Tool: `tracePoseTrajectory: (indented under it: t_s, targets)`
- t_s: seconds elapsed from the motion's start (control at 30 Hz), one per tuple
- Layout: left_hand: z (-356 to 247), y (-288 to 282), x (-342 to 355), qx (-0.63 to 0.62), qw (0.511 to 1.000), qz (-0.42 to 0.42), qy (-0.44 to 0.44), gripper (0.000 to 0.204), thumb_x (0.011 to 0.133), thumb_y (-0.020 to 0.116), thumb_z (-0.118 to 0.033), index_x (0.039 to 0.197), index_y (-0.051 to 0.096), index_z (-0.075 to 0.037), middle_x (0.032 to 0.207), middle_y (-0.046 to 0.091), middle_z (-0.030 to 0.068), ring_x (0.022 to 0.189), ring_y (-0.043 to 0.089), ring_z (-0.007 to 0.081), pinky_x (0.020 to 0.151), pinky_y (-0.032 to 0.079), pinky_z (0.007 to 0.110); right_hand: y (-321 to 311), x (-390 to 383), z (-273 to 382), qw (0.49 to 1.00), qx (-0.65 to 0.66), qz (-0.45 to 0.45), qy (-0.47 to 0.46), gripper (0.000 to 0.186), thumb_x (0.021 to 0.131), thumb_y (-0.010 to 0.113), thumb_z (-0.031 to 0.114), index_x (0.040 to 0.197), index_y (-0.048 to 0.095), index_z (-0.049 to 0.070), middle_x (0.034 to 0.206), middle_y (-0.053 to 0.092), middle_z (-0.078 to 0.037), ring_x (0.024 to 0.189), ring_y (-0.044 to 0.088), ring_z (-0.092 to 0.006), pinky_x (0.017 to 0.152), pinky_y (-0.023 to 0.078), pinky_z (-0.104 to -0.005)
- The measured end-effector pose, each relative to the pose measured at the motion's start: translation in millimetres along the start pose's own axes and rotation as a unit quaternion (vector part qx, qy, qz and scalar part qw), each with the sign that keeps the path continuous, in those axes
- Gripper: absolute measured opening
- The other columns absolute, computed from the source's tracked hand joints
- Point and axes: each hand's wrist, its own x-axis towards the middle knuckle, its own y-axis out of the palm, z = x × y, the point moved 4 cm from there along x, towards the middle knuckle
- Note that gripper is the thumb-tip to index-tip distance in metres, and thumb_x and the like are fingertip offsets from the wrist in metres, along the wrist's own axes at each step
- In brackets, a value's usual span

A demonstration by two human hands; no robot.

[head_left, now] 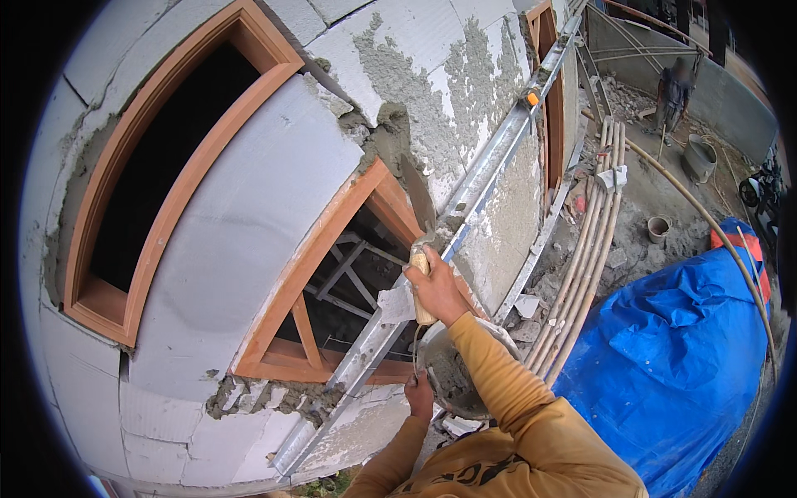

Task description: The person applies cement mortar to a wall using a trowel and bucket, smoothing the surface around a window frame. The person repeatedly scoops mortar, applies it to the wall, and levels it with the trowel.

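My right hand (437, 286) is closed round the wooden handle of a trowel (418, 192). The trowel's mortar-smeared metal blade points up toward the wall, near the upper corner of the lower window frame (286, 303). Wet grey mortar (390, 133) fills the rough joint beside that corner. Lower down, my left hand (420, 394) is closed at the side of a bucket (490, 325), by its thin handle. Grey mortar (452, 378) lies inside the bucket, which my right forearm partly covers. My left fingers are partly hidden.
A metal rail (490, 170) runs diagonally along the pale block wall (249, 207). Another wooden window frame (187, 187) is at upper left. Below right lie bamboo poles (585, 249), a blue tarp (664, 340) and a small bucket (658, 228). A person (674, 91) stands far off.
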Motion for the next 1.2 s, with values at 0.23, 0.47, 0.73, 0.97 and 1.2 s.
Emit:
tracePoseTrajectory:
  t_s: [0.23,0.47,0.73,0.97,1.2]
  targets:
    - [-12,-4,-3,0.071,0.997,-0.032,0.027,0.03,0.094,0.051,-0.024,0.094,0.061,0.004,0.084,0.062,0.0091,0.078,0.053,0.0145,0.073,0.043,0.032,-63,-70,-32,0.99,-0.091,0.108,0.016,0.043,0.081,0.061,0.022,0.113,0.051,-0.004,0.091,0.058,-0.017,0.08,0.057,-0.0249,0.073,0.047,-0.0346]
    - [-36,28,10,0.218,0.968,0.063,0.103,0.035,0.093,0.051,-0.027,0.087,0.058,0.007,0.075,0.059,0.0159,0.07,0.05,0.0224,0.068,0.041,0.037,-194,-170,-126,0.798,-0.47,0.337,0.17,0.036,0.081,0.055,0.031,0.096,0.058,-0.001,0.082,0.064,-0.025,0.083,0.062,-0.0402,0.075,0.048,-0.0481]
    - [-89,61,13,0.212,0.955,0.151,0.14,0.037,0.093,0.05,-0.027,0.098,0.06,0.009,0.085,0.064,0.0227,0.075,0.059,0.029,0.072,0.044,0.037,-113,-193,-195,0.75,-0.554,0.333,0.141,0.031,0.092,0.032,0.017,0.102,0.054,-0.003,0.098,0.064,-0.021,0.086,0.065,-0.034,0.074,0.052,-0.0445]
    - [-94,63,26,0.268,0.935,0.149,0.18,0.036,0.092,0.052,-0.026,0.094,0.06,0.009,0.08,0.063,0.0227,0.074,0.059,0.0269,0.07,0.043,0.037,-144,-186,-187,0.757,-0.547,0.319,0.162,0.032,0.09,0.037,0.018,0.105,0.056,-0.002,0.098,0.065,-0.021,0.089,0.065,-0.0323,0.074,0.052,-0.0436]
    - [-98,81,13,0.209,0.937,0.17,0.221,0.031,0.094,0.05,-0.022,0.088,0.059,0.007,0.075,0.06,0.0112,0.07,0.049,0.0165,0.069,0.041,0.033,-113,-212,-189,0.712,-0.392,0.564,0.149,0.036,0.09,0.041,0.024,0.11,0.06,0.0,0.094,0.066,-0.021,0.087,0.065,-0.0328,0.077,0.052,-0.0412]
